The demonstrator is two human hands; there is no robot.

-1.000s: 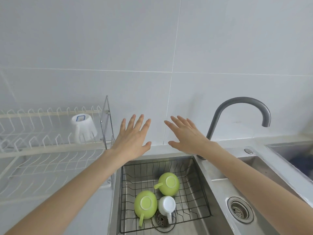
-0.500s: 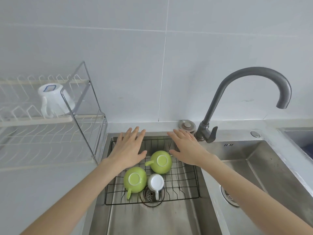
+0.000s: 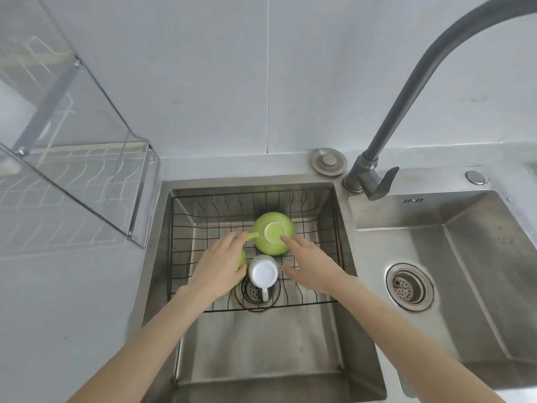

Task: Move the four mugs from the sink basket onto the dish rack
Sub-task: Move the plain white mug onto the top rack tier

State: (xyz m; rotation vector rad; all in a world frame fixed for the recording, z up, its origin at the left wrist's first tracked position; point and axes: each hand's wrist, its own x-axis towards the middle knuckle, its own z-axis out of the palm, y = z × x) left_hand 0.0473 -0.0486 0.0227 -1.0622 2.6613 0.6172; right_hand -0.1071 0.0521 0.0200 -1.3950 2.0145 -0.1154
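Observation:
Three upside-down mugs sit in the black wire sink basket (image 3: 315, 225) in the left sink bowl. A green mug (image 3: 268, 245) lies toward the back, a white mug (image 3: 263, 274) in front of it with its handle pointing at me. A second green mug (image 3: 241, 261) is mostly hidden under my left hand (image 3: 219, 266), which hovers flat over it with fingers apart. My right hand (image 3: 312, 264) is spread beside the white mug, a fingertip at the back green mug's base. The dish rack (image 3: 87, 175) stands at the left; no mug on it shows in this view.
A dark grey faucet (image 3: 406, 91) arches over the divider at the right. A second steel sink bowl (image 3: 470, 286) with a drain lies to the right. A round metal cap (image 3: 329, 162) sits on the ledge behind the basket. White tiled wall behind.
Both hands have dropped from in front of the wall into the sink basket, over the mugs. The view has tilted down and closer, so the white mug on the rack has left the frame.

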